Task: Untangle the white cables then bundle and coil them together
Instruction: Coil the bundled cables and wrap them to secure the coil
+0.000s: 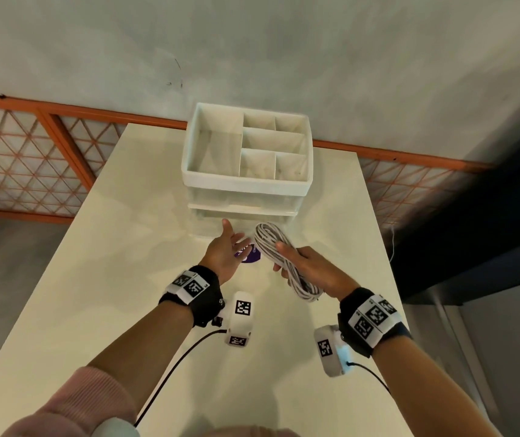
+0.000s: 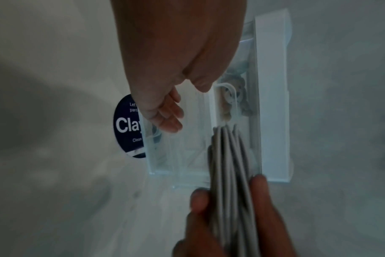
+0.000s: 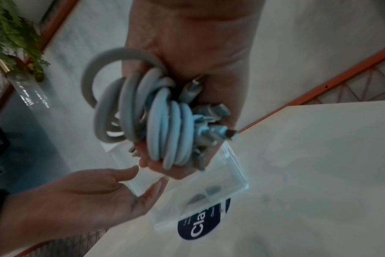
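Observation:
My right hand point(image 1: 282, 258) grips a coiled bundle of white cables point(image 1: 269, 244) around its middle, thumb on top, above the table just in front of the organiser. In the right wrist view the cable bundle point(image 3: 165, 121) lies looped in the palm, with several plug ends point(image 3: 220, 111) sticking out. My left hand point(image 1: 232, 243) is open beside it, palm turned towards the bundle, holding nothing. In the left wrist view the left hand point(image 2: 176, 107) hovers over a clear drawer point(image 2: 182, 156), and the cable bundle point(image 2: 229, 165) reaches in from below.
A white organiser point(image 1: 246, 182) with several top compartments stands at the table's far middle. Its clear drawer point(image 3: 233, 173) is pulled out over a round dark blue sticker point(image 1: 247, 258) on the cream table point(image 1: 94, 279). An orange railing runs behind. A plant point(image 3: 13, 38) is off the table.

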A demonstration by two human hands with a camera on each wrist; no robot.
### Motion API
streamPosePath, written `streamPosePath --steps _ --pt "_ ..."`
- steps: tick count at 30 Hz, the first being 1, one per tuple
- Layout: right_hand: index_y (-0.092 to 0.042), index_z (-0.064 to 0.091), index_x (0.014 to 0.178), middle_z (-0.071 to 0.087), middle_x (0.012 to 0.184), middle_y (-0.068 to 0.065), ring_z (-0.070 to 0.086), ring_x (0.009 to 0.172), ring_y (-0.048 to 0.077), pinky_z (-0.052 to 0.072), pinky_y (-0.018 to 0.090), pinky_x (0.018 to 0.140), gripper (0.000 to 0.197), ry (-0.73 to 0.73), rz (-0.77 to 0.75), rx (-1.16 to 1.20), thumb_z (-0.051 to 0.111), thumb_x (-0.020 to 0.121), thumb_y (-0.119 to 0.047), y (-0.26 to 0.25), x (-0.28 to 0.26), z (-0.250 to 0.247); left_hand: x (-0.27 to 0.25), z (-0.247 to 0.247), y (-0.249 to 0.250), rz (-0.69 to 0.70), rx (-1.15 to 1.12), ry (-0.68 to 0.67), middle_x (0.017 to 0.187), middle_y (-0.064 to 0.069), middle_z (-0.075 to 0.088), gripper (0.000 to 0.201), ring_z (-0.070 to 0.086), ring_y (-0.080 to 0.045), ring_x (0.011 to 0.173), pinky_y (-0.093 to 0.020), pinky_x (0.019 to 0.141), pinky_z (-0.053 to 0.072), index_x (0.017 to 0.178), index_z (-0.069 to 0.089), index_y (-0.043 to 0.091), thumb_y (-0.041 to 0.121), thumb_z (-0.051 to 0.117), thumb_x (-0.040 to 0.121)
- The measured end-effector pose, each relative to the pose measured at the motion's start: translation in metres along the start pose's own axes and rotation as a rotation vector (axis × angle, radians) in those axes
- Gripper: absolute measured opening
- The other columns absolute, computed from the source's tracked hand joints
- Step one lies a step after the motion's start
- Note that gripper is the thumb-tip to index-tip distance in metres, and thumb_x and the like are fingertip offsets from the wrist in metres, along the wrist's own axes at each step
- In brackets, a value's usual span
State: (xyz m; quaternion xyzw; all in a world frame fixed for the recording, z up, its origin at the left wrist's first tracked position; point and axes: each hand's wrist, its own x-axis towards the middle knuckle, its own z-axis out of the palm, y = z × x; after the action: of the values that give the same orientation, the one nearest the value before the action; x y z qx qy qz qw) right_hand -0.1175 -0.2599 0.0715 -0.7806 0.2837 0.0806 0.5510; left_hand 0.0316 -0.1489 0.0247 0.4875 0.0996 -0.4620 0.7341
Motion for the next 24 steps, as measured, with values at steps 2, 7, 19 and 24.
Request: streamPosePath --steps 2,7,19,24 --pt "-0.018 0.070 0.087 0.062 0.072 0.002 0.058 0.063 0.014 0.048 0.027 0.073 0.053 -0.030 -0.032 -0.040 0.037 0.092 -0.059 -0.011 -0.001 -0.003 -0.006 -0.001 -0.007 0.000 0.017 0.016 0.101 -0.007 0.053 0.048 0.058 -0.015 0.085 -0.031 0.090 0.044 0.116 0.045 -0.001 0.042 0.035 0.098" --pt "-0.030 0.060 0.096 0.059 0.073 -0.003 0.058 0.055 0.001 0.046 0.019 0.064 0.027 -0.066 -0.134 0.014 0.042 0.095 -0.051 -0.044 0.006 -0.004 -0.025 -0.011 -0.022 -0.001 0.055 0.038 0.080 -0.004 0.049 0.042 0.059 -0.018 0.079 -0.028 0.072 0.049 0.087 0.051 0.005 0.040 0.031 0.100" --pt "-0.008 0.062 0.121 0.066 0.111 0.011 0.060 0.093 0.022 0.041 0.027 0.082 0.062 -0.180 0.056 -0.483 0.042 0.091 -0.059 -0.059 0.083 0.017 -0.045 -0.026 -0.023 -0.064 0.092 0.027 0.085 -0.006 0.052 0.038 0.060 -0.015 0.079 -0.027 0.069 0.050 0.118 0.047 0.003 0.034 0.032 0.101" --pt "-0.005 0.066 0.109 0.070 0.089 0.007 0.064 0.076 0.019 0.050 0.029 0.071 0.065 -0.111 0.194 -0.225 0.047 0.086 -0.063 -0.040 0.099 0.012 -0.044 -0.023 -0.021 -0.063 0.104 0.049 0.083 -0.007 0.052 0.035 0.061 -0.015 0.077 -0.026 0.065 0.049 0.113 0.044 0.002 0.033 0.031 0.102"
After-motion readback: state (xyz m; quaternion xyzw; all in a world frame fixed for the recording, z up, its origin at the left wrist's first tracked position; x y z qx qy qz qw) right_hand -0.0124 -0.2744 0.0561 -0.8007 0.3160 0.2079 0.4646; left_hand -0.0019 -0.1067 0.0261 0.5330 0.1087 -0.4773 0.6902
